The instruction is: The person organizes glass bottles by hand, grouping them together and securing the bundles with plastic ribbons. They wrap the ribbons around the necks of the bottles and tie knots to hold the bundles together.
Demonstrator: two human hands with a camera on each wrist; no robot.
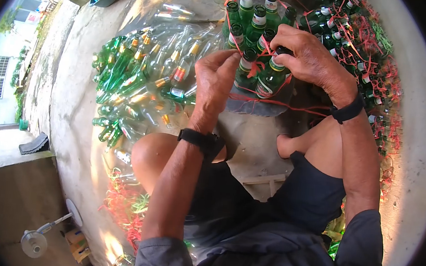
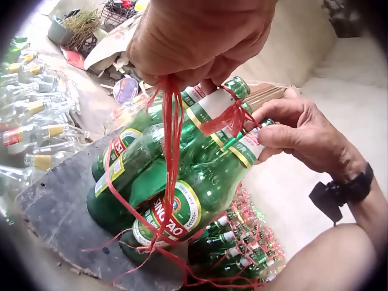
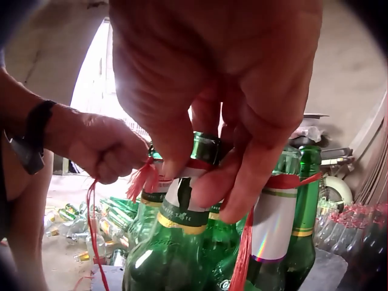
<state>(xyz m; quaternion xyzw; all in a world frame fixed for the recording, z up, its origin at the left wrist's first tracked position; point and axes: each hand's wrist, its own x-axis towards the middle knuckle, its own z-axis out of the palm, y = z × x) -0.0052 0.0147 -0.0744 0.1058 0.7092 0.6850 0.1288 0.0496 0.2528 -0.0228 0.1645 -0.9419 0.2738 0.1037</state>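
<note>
The left hand (image 1: 214,77) pinched red string (image 2: 172,139); the right hand (image 1: 308,59) gripped a bottle (image 1: 269,82) by its neck, probably the surest hold on slick, breakable glass

Slender green glass bottles (image 2: 218,180) gleam smooth at me; the stringy red plastic twine (image 2: 172,139) looks fibrous, the flat grey slab (image 2: 60,203) matt.
</note>
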